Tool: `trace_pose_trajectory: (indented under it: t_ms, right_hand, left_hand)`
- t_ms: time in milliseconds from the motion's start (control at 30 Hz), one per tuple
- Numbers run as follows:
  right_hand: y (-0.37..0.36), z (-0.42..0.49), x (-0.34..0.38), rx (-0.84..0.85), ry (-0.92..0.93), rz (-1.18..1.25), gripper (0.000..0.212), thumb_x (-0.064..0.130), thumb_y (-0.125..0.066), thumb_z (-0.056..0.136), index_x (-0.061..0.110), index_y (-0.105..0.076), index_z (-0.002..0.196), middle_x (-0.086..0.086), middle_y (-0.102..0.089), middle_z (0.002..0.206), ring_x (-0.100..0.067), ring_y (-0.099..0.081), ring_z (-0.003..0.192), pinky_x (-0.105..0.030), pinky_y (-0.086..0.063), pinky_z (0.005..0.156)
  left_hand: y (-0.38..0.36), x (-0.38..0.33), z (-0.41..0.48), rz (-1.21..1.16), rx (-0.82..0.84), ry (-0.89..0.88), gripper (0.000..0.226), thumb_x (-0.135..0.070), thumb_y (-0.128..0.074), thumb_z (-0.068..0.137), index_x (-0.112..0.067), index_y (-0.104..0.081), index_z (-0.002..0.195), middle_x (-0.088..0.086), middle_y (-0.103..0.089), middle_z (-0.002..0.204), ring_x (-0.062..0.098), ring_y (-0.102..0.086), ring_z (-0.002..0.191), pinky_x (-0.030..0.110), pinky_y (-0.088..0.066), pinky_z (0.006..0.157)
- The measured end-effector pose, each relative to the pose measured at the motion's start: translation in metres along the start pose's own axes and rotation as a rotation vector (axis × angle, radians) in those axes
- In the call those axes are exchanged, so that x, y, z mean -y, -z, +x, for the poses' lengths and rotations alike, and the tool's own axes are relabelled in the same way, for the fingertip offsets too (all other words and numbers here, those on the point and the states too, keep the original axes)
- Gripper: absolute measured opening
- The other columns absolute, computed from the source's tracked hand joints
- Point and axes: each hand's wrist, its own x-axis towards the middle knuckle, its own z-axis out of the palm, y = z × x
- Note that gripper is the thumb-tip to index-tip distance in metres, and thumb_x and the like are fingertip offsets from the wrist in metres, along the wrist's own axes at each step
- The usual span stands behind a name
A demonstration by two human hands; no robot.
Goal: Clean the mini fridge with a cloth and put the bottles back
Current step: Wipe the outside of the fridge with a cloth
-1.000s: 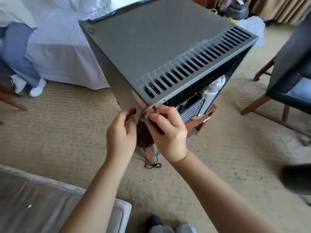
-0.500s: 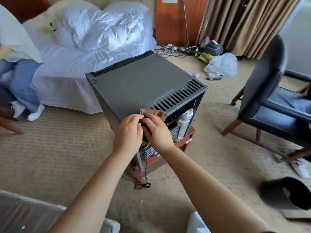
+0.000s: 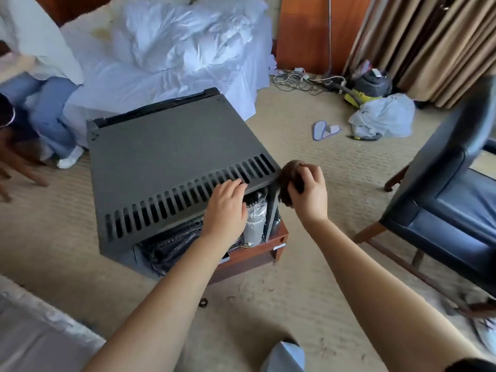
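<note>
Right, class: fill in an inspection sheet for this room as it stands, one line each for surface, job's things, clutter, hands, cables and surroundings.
Surface: beige carpet, specked with dirt in the foreground.
Job's things: grey mini fridge on a low wooden stand, back towards the camera; brown cloth bunched at its near right top corner; bottles: nothing seen.
Clutter: slippers, plastic bag, vacuum cleaner on the floor.
Hands: left hand rests on the vent slats; right hand grips the cloth.
Cables: tangle by the far wall; small cord loop on the carpet.
Surroundings: unmade bed, blue armchair, curtains, another person at left.
</note>
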Motion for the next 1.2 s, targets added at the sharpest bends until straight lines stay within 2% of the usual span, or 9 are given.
trace_pose_trajectory:
  t_ms: [100,333,467,533,667,833,933,1033,1200]
  right_hand:
    - [-0.007,-0.003,-0.013,0.055,0.11,0.066,0.027,0.002,-0.065,0.072,0.0,-0.064,0.099,-0.018,-0.055,0.106,-0.032,-0.055,0.093,-0.029,-0.045,0.079]
    - [-0.037,-0.01,-0.037,0.061,0.18,0.198,0.027,0.007,-0.06,0.075,0.016,-0.051,0.099,-0.018,-0.048,0.11,-0.037,-0.057,0.086,-0.035,-0.051,0.079]
    - [-0.055,-0.042,-0.071,0.231,0.138,0.146,0.021,0.019,-0.054,0.079,0.013,-0.056,0.099,-0.017,-0.052,0.106,-0.038,-0.057,0.084,-0.045,-0.053,0.071]
    - [-0.059,-0.048,-0.081,0.206,0.142,0.159,0.023,0.016,-0.057,0.079,0.007,-0.06,0.101,-0.019,-0.054,0.104,-0.037,-0.057,0.088,-0.044,-0.053,0.073]
    - [-0.07,-0.031,-0.075,0.023,0.2,0.249,0.039,-0.002,-0.063,0.074,0.013,-0.05,0.108,-0.023,-0.053,0.104,-0.027,-0.052,0.096,-0.02,-0.043,0.087]
    - [-0.121,-0.06,-0.124,0.09,0.279,0.183,0.025,0.007,-0.057,0.078,0.015,-0.05,0.1,-0.012,-0.049,0.11,-0.038,-0.056,0.085,-0.042,-0.051,0.074]
    - [-0.152,-0.087,-0.156,0.156,0.216,0.125,0.019,0.007,-0.06,0.078,0.014,-0.054,0.095,-0.015,-0.057,0.106,-0.036,-0.056,0.089,-0.039,-0.049,0.074]
    - [-0.18,-0.112,-0.179,0.177,0.15,0.116,0.013,0.006,-0.061,0.079,0.005,-0.065,0.091,-0.016,-0.06,0.105,-0.035,-0.054,0.089,-0.037,-0.047,0.078]
    - [-0.231,-0.151,-0.217,0.271,0.05,0.053,0.023,-0.001,-0.071,0.073,0.004,-0.066,0.095,-0.014,-0.058,0.101,-0.033,-0.052,0.086,-0.028,-0.04,0.077]
  left_hand:
    - [-0.014,-0.016,0.013,0.028,-0.008,0.065,0.043,-0.005,-0.06,0.086,0.0,-0.056,0.128,0.015,-0.055,0.133,0.032,-0.048,0.127,0.038,-0.025,0.113]
    - [-0.04,-0.026,0.011,0.129,-0.105,0.099,0.046,-0.005,-0.05,0.082,0.001,-0.055,0.128,0.016,-0.054,0.133,0.032,-0.049,0.124,0.045,-0.031,0.113]
    - [-0.067,-0.033,-0.014,0.123,-0.101,0.028,0.049,-0.004,-0.042,0.086,0.002,-0.049,0.134,0.018,-0.035,0.15,0.033,-0.029,0.141,0.046,-0.028,0.114]
    - [-0.086,-0.03,-0.023,0.093,-0.12,-0.005,0.044,-0.002,-0.04,0.087,0.001,-0.054,0.128,0.017,-0.038,0.149,0.033,-0.031,0.14,0.045,-0.027,0.115]
    - [-0.143,-0.017,-0.041,0.014,0.053,-0.003,0.038,-0.009,-0.043,0.081,-0.003,-0.062,0.113,0.014,-0.057,0.129,0.032,-0.051,0.121,0.045,-0.033,0.11]
    - [-0.221,0.006,-0.068,-0.07,0.213,0.204,0.035,-0.008,-0.05,0.078,-0.003,-0.064,0.11,0.014,-0.063,0.118,0.031,-0.057,0.112,0.041,-0.045,0.1]
    - [-0.254,0.019,-0.073,-0.128,0.285,0.274,0.036,0.003,-0.062,0.074,-0.001,-0.064,0.109,0.015,-0.064,0.114,0.033,-0.058,0.11,0.042,-0.046,0.098]
    - [-0.279,0.03,-0.074,-0.142,0.309,0.308,0.035,0.001,-0.059,0.079,-0.004,-0.063,0.113,0.011,-0.063,0.116,0.03,-0.055,0.112,0.038,-0.042,0.1]
    - [-0.323,0.043,-0.077,-0.168,0.311,0.329,0.031,-0.004,-0.055,0.086,-0.008,-0.061,0.117,0.005,-0.06,0.12,0.024,-0.051,0.116,0.032,-0.039,0.099]
